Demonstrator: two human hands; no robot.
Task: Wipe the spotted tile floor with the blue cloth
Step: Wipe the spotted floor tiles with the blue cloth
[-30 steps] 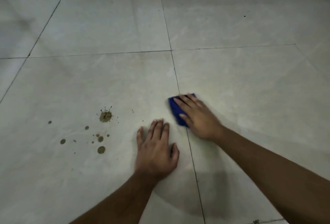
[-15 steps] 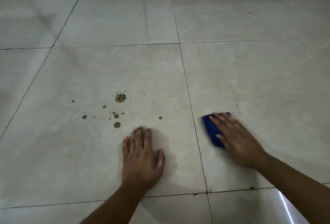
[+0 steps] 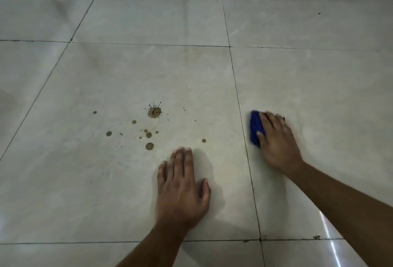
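Brown spots (image 3: pixel 153 112) sat scattered on left tile of floor (image 3: pixel 127 192), none wiped yet. Left hand (image 3: pixel 182 190) lay flat beside them, fingers spread, bracing. Grout line (image 3: pixel 244 139) ran between hands. Right hand (image 3: pixel 276 141) pressed blue cloth (image 3: pixel 254 127) flat on right tile, fingers extended over it. Step judged: wiping under way, away from stains. Next move called for sliding cloth left across grout line onto spots.
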